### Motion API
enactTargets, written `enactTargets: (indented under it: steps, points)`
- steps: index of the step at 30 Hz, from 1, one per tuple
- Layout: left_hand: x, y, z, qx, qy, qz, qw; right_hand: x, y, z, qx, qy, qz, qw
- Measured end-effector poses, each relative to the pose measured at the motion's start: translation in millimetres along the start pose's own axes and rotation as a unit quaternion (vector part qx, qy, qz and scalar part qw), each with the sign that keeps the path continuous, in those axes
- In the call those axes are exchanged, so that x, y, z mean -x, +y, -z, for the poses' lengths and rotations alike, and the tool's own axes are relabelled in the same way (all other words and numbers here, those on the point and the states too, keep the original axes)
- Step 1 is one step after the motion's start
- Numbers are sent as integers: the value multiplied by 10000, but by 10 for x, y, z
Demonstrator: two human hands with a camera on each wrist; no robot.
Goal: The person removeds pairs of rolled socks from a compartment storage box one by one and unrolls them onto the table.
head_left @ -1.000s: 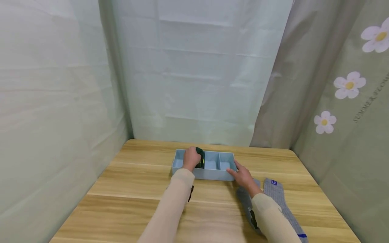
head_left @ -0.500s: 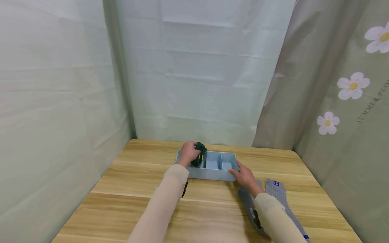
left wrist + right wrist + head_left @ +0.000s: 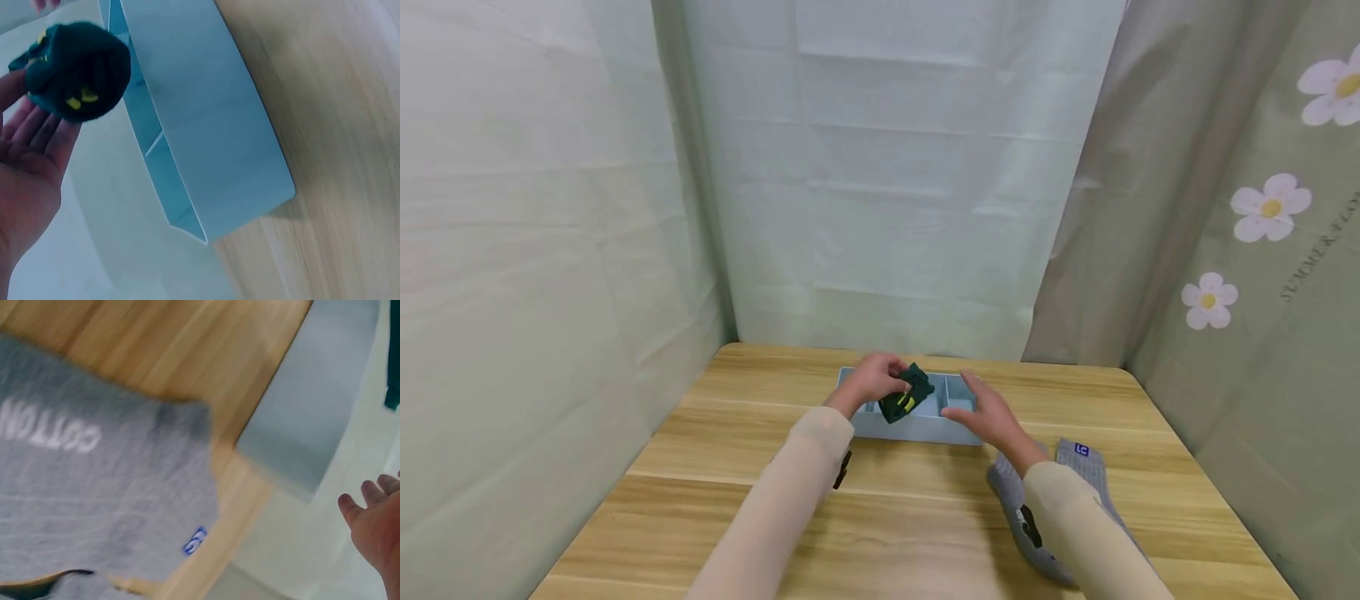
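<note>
My left hand (image 3: 874, 381) pinches a rolled-up dark green sock (image 3: 917, 390) with yellow marks, held above the light blue divided box (image 3: 917, 429). In the left wrist view the sock (image 3: 81, 69) is a tight roll between thumb and fingers, clear of the box (image 3: 206, 119). My right hand (image 3: 992, 414) is over the right end of the box, thumb and fingers spread, holding nothing. In the right wrist view its fingertips (image 3: 369, 490) are apart from the box wall (image 3: 306, 406).
Two grey socks lie flat on the wooden table (image 3: 722, 492) at the right: one (image 3: 1017, 517) partly under my right forearm, the other (image 3: 1082, 467) with a blue label. Pale curtains hang behind the table and at both sides.
My left hand has lifted the green sock out of a box compartment and moved it rightward, tilting it. My right hand has let go of the box's right end and risen over it.
</note>
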State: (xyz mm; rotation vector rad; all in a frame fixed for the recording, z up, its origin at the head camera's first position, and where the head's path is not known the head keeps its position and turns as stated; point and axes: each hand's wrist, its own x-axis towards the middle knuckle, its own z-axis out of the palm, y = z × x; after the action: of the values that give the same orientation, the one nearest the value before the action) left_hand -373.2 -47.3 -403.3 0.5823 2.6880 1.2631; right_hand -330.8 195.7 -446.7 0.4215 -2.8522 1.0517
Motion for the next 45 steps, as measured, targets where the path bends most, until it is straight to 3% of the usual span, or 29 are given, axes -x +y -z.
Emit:
enactTargets:
  steps: [6,10,21,26,31,35,40,45]
  points:
    - [46,32,-105,-122,-689,-111,9975,-37,-216,-75,-254,-413,174,9987]
    - [92,43,-157,20,-941,-262,9952,-14,-232,-139,-244,-360,404,9982]
    - [337,-115,-159,154,-1092,-548,9924,126,-257,-240,-588,-103,363,9976]
    - [496,-224,-102,-138,-1238,-591,9905,159,-260,-284,-812,-44,238,9964]
    - [625,-354,-114,-237,-902,-889,9917,209,-255,-360,-726,-226,607,9953]
    - [754,-481,-138,-289,-581,-934,9935,272,-248,-418,-362,-401,1068,9928]
    - [923,-638,-186,-632,-186,-987,9929,378,-218,-475,197,-454,1611,9857]
    - [1072,-736,-268,-1074,206,-986,9891,485,-224,-515,625,-645,1824,9791]
